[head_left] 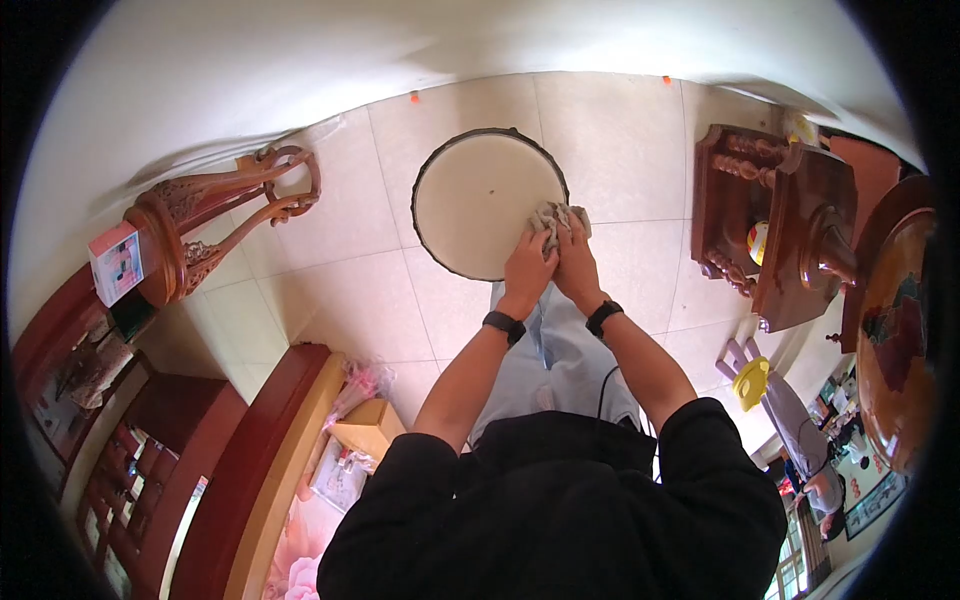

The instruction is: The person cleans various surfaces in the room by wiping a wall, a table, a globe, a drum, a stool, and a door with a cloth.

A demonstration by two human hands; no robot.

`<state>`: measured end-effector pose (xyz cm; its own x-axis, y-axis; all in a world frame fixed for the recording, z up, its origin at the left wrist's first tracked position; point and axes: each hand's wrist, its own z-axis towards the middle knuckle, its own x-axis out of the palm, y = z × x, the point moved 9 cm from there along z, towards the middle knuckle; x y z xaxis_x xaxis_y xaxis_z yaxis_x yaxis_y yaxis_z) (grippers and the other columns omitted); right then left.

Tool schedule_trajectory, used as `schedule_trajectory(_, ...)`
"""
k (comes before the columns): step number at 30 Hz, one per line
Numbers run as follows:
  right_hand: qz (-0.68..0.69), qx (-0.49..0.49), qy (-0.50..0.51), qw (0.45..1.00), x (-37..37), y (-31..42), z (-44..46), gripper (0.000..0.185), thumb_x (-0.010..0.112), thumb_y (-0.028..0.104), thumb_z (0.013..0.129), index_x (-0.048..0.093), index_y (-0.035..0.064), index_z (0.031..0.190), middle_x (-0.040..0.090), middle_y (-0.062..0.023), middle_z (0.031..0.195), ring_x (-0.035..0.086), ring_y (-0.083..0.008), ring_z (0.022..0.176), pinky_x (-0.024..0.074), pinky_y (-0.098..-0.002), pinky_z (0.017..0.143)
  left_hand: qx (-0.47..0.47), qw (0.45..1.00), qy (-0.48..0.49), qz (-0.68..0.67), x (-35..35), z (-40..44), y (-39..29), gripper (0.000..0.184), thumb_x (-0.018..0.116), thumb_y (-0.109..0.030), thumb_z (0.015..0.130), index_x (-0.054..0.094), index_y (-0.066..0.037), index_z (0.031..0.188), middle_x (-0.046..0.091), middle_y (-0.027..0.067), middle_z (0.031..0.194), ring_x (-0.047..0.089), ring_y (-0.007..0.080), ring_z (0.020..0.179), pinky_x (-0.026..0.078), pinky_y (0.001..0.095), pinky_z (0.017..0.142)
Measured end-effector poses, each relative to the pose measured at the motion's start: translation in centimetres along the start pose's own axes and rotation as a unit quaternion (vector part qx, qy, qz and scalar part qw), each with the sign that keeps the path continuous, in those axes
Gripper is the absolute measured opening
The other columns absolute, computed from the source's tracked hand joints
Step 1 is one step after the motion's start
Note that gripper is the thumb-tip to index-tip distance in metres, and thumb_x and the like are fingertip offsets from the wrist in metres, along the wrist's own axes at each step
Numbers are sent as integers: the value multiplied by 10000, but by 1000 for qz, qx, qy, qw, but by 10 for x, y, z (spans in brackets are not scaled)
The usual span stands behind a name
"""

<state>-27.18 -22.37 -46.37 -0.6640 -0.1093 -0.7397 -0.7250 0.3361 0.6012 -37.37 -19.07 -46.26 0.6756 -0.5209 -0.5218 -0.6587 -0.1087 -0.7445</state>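
Observation:
My left hand [531, 268] and my right hand [577, 262] are side by side, fingers closed around a crumpled grey-beige cloth [548, 218]. The cloth lies at the lower right rim of a round, cream-coloured top [480, 205] with a dark, thin edge. A small dark spot shows near the middle of that top. What supports it from below is hidden. Each wrist carries a black band.
To the left stands a carved wooden stand [170, 245] bearing a pink and white box [117, 262]. A dark wooden piece of furniture [780, 215] with turned posts stands right. Cardboard [368, 430] lies low on the left. Pale tiles [345, 210] cover the floor.

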Motion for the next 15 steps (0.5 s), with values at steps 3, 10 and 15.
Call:
schedule_trajectory(3,-16,-64,-40,997,-10,11,10,573,641,80,812,454,36,1352,309,-219,1485,319,-418,1373,387,-459,1080,-22,999,1,31,1,12,2,394,644,-225,848,594,-91,1215,607,146,1112,619,357,988,524,438,816)
schedule_trajectory(10,-10,-98,-62,993,-6,32,70,529,616,71,813,483,27,1323,294,-207,1509,286,-386,1406,319,-472,1118,4,997,-67,41,-45,61,-10,392,656,-225,851,608,-50,1198,634,182,1111,608,372,1034,499,432,873)
schedule_trajectory(15,-47,-80,-4,996,16,53,59,493,614,133,833,499,13,1297,258,-191,1538,260,-378,1422,304,-510,1113,-62,995,-42,63,-58,44,23,374,637,-225,863,597,-66,1198,619,154,1115,623,355,998,514,431,835)
